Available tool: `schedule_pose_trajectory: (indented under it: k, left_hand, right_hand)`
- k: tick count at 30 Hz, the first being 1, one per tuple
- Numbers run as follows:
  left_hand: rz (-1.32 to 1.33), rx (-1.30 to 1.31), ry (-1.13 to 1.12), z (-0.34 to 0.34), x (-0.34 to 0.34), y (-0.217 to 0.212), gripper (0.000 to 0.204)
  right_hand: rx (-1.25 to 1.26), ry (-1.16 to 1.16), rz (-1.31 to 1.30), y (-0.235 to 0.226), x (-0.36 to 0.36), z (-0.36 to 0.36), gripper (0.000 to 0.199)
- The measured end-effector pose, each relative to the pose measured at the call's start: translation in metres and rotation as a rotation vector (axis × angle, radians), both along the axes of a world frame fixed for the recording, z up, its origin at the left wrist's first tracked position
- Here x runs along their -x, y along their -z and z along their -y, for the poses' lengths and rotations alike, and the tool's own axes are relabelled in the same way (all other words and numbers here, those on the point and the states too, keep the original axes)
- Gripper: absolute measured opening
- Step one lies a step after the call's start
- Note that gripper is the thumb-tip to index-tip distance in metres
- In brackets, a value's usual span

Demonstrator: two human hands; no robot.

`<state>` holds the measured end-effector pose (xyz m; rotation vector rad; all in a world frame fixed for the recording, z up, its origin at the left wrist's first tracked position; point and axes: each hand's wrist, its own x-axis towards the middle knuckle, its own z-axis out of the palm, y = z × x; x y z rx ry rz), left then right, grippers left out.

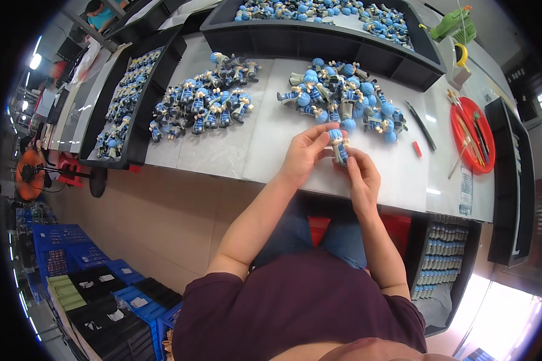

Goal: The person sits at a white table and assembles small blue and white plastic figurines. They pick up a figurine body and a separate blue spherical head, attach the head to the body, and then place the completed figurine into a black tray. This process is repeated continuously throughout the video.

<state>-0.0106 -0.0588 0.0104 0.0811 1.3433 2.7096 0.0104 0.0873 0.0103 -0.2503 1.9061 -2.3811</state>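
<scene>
– Holding what?
– Pinching a doll (338,148) with left hand (307,155) and right hand (363,180), near the white table's (268,141) front edge.
– And around?
– Red tray (490,150) by right edge, orange fan (27,188) past left corner.

On the worktop (259,141), beyond the right grip (363,178) and to its right, lie a small red block (417,149) and, past it, a slim dark tool (421,125) set at a slant. Farther right of the same grip sits a round red dish (491,144) — long thin sticks (467,127) lie across it — with a printed slip (465,192) near its lower edge. Beyond the dish stand a pale dispenser (451,64) with a yellow ring on it and a bright green object (454,27). Well to the left of the left grip (307,153) is an orange fan (29,174); blue crates (60,237) lie lower on that side, and a person in teal (104,18) appears far off — beyond the grip, upper left.
</scene>
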Motion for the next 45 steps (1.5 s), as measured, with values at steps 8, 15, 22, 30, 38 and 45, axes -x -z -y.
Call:
schedule_pose_trajectory:
  k: [8,15,22,30,38,45]
  left_hand:
    - [-0.013,-0.012,-0.017,-0.001,-0.004,0.002,0.027]
    - [0.000,-0.028,-0.026,-0.001,-0.004,0.005,0.027]
    - [0.046,-0.054,-0.032,-0.002,-0.002,0.003,0.028]
    - [0.087,-0.055,-0.056,-0.004,-0.003,0.001,0.027]
    - [0.056,0.069,-0.095,-0.003,-0.004,0.006,0.027]
    - [0.019,-0.015,-0.083,-0.003,-0.004,0.008,0.028]
  right_hand:
    - [-0.046,0.001,-0.036,0.004,-0.002,-0.001,0.022]
    - [-0.075,-0.010,-0.025,0.000,-0.003,-0.002,0.022]
    - [-0.013,-0.036,-0.023,0.001,-0.003,-0.002,0.023]
    - [0.001,0.066,-0.119,0.009,-0.004,-0.001,0.041]
    - [-0.114,0.183,-0.298,0.011,-0.005,0.001,0.052]
    - [-0.131,0.190,-0.274,0.012,-0.004,0.000,0.054]
